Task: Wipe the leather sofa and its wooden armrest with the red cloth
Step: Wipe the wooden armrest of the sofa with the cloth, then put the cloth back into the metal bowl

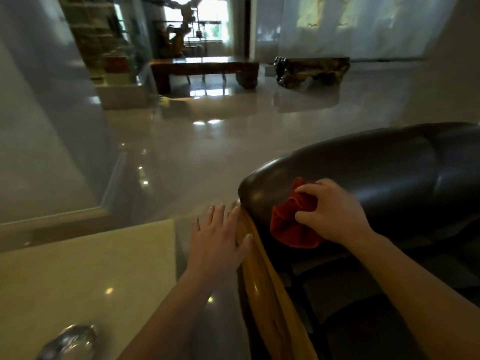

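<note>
Head view: right hand [335, 211] bunches the red cloth [291, 224] against the leather sofa [376, 172] — left hand [220, 240] lies flat, fingers spread, on the wooden armrest [262, 276].

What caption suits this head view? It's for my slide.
Right hand presses red cloth on leather sofa; left hand braces wooden armrest.

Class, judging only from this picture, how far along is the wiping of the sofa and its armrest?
Done: nothing provable; no wiped patch stands out. In hand: the right hand presses the bunched red cloth on the dark leather sofa's rounded arm, while the left hand lies flat on the golden wooden armrest. Left: probably that armrest.
</note>
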